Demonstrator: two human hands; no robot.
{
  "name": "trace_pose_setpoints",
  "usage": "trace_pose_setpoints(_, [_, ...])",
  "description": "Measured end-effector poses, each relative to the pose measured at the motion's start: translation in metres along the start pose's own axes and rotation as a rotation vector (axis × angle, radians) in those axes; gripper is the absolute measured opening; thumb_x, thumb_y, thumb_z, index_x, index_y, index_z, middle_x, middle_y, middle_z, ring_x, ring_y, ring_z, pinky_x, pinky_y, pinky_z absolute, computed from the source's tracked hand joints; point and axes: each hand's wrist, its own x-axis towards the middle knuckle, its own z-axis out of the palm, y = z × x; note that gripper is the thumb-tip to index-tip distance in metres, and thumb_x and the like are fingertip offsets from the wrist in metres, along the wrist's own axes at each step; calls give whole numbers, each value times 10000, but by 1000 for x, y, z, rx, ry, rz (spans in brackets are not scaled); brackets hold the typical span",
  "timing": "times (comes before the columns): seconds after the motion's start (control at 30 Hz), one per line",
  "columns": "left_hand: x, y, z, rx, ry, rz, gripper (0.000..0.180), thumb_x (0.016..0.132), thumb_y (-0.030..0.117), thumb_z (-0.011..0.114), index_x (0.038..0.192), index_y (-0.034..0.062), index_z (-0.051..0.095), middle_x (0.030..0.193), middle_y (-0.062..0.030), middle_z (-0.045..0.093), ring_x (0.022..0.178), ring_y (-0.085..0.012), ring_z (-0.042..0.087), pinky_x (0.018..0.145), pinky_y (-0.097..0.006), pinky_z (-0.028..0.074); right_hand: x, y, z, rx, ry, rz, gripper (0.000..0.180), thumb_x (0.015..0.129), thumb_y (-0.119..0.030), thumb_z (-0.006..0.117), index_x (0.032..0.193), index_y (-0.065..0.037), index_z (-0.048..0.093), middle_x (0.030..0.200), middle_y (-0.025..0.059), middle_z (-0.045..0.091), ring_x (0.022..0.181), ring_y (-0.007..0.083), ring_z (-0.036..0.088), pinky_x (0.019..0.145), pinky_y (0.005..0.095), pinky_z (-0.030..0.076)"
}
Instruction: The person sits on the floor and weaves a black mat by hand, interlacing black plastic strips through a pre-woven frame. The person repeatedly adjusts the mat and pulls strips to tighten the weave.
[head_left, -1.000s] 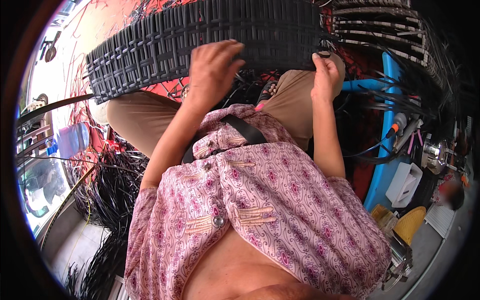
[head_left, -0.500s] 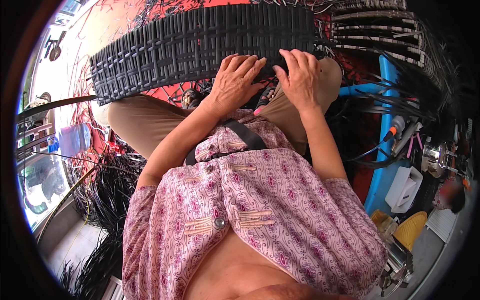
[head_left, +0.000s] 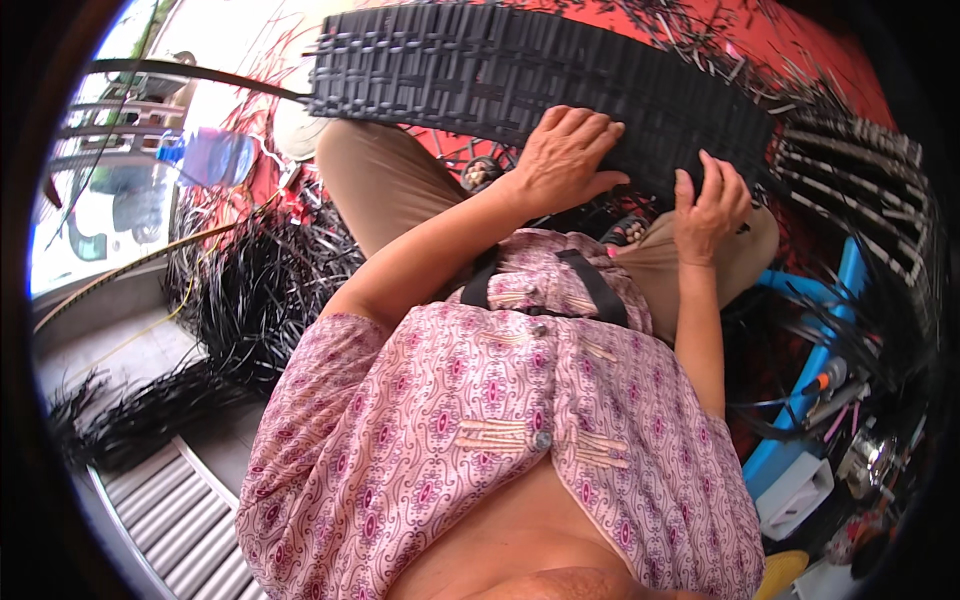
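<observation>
A long woven panel of black flat strips lies across my knees, running from the upper left to the right. My left hand rests on its near edge, fingers stretched flat and thumb pointing right. Farther right, my right hand is at the panel's near edge above my right knee. Its thumb and fingers are apart, with nothing visible between them. One loose black strip sticks out from the panel's left end.
Heaps of loose black strips lie at the left. A rack-like woven piece stands at the right, near a blue frame and a white plastic container. A clear blue-tinted bottle is at the upper left. Red flooring carries scraps.
The view has swung, so the panel sits farther right and slopes down to the right. My right hand has moved away from my left, widening the gap between them.
</observation>
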Motion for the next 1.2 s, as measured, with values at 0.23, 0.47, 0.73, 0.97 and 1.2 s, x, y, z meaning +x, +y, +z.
trace_pose_setpoints(0.23, [1, -23, -14, -72, -43, 56, 742, 858, 471, 765, 1429, 48, 550, 1361, -153, 602, 1341, -333, 526, 1105, -466, 410, 0, -4, 3, -14, 34, -35, 342, 997, -420, 682, 1239, -181, 716, 1253, 23, 635, 1153, 279, 587, 974, 443, 471])
trace_pose_setpoints(0.47, [-51, -31, -51, -211, -64, -29, 719, 859, 443, 778, 1416, 45, 562, 1308, -152, 609, 1281, -336, 547, 1084, -472, 417, -8, -3, 0, -7, 32, -35, 340, 1011, -403, 664, 1249, -167, 719, 1255, 24, 645, 1139, 283, 594, 963, 444, 477])
trace_pose_setpoints(0.73, [-43, -81, -57, 39, 41, -87, 744, 876, 522, 738, 1400, 25, 564, 1300, -152, 605, 1203, -316, 569, 1077, -454, 413, -9, -2, 1, -41, 48, -75, 321, 1039, -366, 615, 1269, -161, 705, 1271, 19, 643, 1134, 269, 598, 984, 443, 470])
trace_pose_setpoints(0.97, [-74, -95, -73, -2, 106, -111, 766, 853, 499, 766, 1407, 14, 555, 1287, -152, 605, 1200, -311, 572, 1074, -438, 411, -8, -1, 4, -72, 65, -100, 338, 1070, -378, 567, 1290, -158, 700, 1271, 32, 658, 1146, 264, 621, 951, 432, 474])
trace_pose_setpoints(1.2, [-85, -100, -104, -72, 190, -285, 678, 902, 494, 742, 1362, 23, 580, 1226, -174, 632, 1160, -352, 575, 1024, -466, 434, -11, -1, 4, -90, 52, -91, 356, 1088, -399, 533, 1292, -158, 696, 1277, 32, 656, 1163, 256, 618, 956, 436, 469])
